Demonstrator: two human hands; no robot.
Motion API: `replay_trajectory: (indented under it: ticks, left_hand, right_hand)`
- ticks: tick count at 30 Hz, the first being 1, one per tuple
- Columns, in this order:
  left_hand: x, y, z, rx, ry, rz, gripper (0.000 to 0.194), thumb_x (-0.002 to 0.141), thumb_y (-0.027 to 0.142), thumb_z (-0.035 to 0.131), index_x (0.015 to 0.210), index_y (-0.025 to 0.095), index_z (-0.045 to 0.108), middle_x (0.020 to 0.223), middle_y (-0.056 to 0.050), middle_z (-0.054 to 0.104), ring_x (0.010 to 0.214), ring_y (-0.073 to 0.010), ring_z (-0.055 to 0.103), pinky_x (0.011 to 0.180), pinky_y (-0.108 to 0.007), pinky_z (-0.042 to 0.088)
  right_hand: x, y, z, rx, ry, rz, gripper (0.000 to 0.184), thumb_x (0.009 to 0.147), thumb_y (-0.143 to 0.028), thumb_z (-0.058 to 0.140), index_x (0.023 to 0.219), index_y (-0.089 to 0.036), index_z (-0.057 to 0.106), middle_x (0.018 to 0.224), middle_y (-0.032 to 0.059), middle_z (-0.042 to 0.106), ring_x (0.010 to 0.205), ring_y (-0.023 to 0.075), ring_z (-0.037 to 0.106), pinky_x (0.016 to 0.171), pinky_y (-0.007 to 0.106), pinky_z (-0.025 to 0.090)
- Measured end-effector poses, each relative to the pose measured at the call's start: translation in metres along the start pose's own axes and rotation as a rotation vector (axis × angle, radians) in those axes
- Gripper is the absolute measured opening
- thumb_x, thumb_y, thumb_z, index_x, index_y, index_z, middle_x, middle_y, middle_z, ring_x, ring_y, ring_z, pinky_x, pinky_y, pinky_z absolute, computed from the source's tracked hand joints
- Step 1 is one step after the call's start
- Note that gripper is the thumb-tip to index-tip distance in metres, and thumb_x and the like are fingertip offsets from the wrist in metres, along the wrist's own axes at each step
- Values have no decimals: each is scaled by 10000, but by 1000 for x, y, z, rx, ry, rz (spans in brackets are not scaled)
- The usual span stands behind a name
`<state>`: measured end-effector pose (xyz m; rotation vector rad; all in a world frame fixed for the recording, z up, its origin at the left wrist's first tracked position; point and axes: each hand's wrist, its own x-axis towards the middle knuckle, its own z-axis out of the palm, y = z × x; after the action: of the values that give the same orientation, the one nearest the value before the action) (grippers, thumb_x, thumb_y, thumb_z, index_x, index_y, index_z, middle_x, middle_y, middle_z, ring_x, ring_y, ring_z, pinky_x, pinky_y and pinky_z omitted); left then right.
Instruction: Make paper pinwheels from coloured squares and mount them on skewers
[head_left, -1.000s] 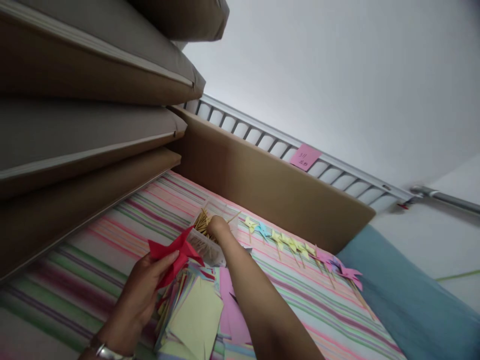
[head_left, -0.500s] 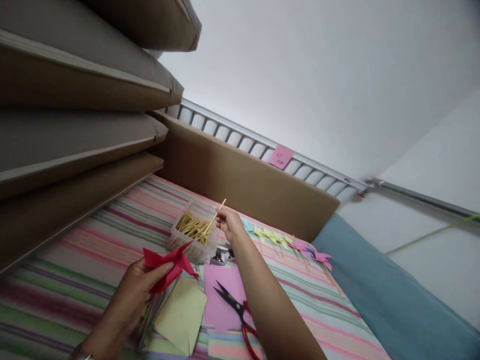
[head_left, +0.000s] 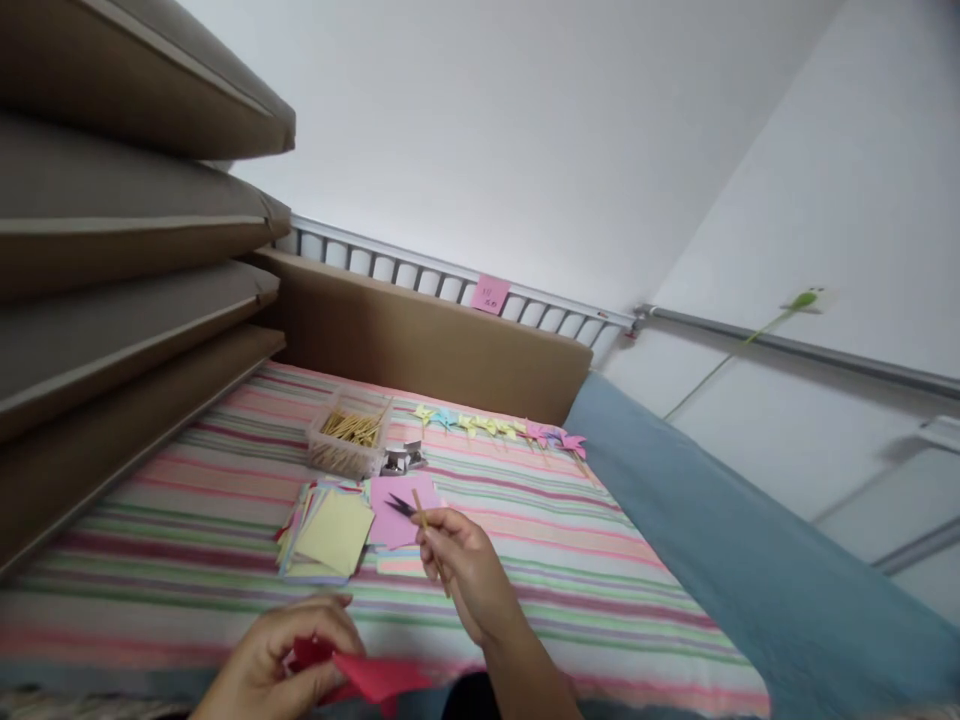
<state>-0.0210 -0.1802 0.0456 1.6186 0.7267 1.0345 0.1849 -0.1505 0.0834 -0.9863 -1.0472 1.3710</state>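
Note:
Near the front edge of the striped cloth, my left hand [head_left: 296,650] is closed round a red paper pinwheel [head_left: 382,678], its folded points sticking out to the right. My right hand [head_left: 457,555] pinches a thin wooden stick [head_left: 420,508] between thumb and fingers, held upright at a slant. Behind that hand lie scissors [head_left: 400,505] on pink paper squares [head_left: 384,522]; their handles are hidden by the hand. To the left is a stack of coloured paper with a yellow sheet [head_left: 336,530] on top. A clear plastic box [head_left: 341,460] holds many wooden sticks [head_left: 351,427].
Finished paper pinwheels on sticks [head_left: 487,427] lie in a row at the back right. Small metal items [head_left: 403,458] sit beside the box. Brown cushions [head_left: 135,250] are stacked at left. A brown board [head_left: 420,345] and a white railing [head_left: 382,268] stand behind.
My right hand has come back from the box toward me with a stick. My left hand has drawn the red pinwheel down to the front edge. The view has shifted too.

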Motion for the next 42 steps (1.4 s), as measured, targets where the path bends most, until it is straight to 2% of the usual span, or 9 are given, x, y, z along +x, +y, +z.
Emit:
replay_trajectory:
  ticks: [4, 7, 10, 15, 19, 24, 30, 35, 42]
  left_hand:
    - [-22, 50, 15, 47, -48, 38, 78, 757, 256, 641, 716, 255, 707, 684, -13, 682, 688, -177, 614, 1010, -397, 308]
    - [-33, 77, 27, 33, -34, 44, 78, 758, 246, 641, 726, 251, 712, 716, -28, 687, 715, -193, 610, 997, -414, 325]
    - [-42, 89, 38, 38, 18, 61, 73, 749, 235, 651, 723, 247, 718, 717, -36, 690, 724, -201, 609, 996, -426, 327]
    - [-51, 94, 46, 74, 97, 122, 85, 736, 214, 658, 715, 245, 734, 714, -39, 676, 748, -205, 608, 1030, -432, 295]
    - [-54, 97, 51, 104, 136, 176, 93, 740, 214, 656, 732, 257, 738, 745, -35, 683, 783, -209, 615, 1049, -436, 275]
    - [-52, 102, 61, 134, 163, 220, 99, 754, 210, 640, 723, 259, 720, 724, -21, 680, 747, -195, 616, 1062, -442, 257]
    - [-52, 103, 67, 137, 239, 229, 132, 724, 165, 647, 702, 267, 727, 787, -32, 665, 856, -216, 598, 1041, -431, 287]
    - [-52, 102, 68, 122, 248, 206, 150, 721, 155, 639, 684, 273, 724, 758, -24, 666, 782, -199, 604, 1031, -422, 296]
    - [-50, 100, 67, 118, 233, 231, 201, 727, 110, 623, 711, 285, 722, 776, -6, 676, 814, -190, 617, 1060, -424, 276]
  right_hand:
    - [-47, -5, 9, -81, -78, 61, 259, 690, -373, 683, 785, -132, 681, 594, -15, 543, 435, 41, 388, 377, 165, 222]
    - [-75, -12, 11, -173, -142, 86, 280, 716, -407, 647, 835, -153, 657, 526, -32, 554, 385, 45, 372, 373, 167, 228]
    - [-99, -20, 11, -241, -189, 59, 227, 768, -375, 599, 857, -170, 637, 539, -31, 576, 402, 53, 392, 410, 169, 269]
    - [-130, -29, 12, -286, -266, -17, 195, 809, -362, 568, 792, -182, 640, 595, -35, 527, 458, 69, 393, 451, 191, 291]
    - [-141, -31, 14, -384, -256, -91, 214, 829, -375, 552, 765, -204, 664, 557, -35, 487, 481, 94, 403, 461, 207, 298]
    - [-148, -39, 9, -481, -209, -160, 209, 842, -356, 543, 763, -223, 684, 573, -11, 539, 541, 127, 473, 481, 217, 338]
    - [-153, -46, 7, -526, -197, -226, 221, 859, -360, 532, 802, -233, 704, 648, 5, 580, 631, 143, 533, 518, 221, 373]
    - [-153, -42, 8, -558, -160, -297, 164, 844, -285, 559, 807, -243, 714, 718, 7, 630, 664, 143, 557, 608, 239, 408]
    - [-152, -42, 9, -540, -163, -279, 157, 840, -283, 561, 806, -247, 711, 690, 1, 609, 650, 141, 548, 578, 232, 396]
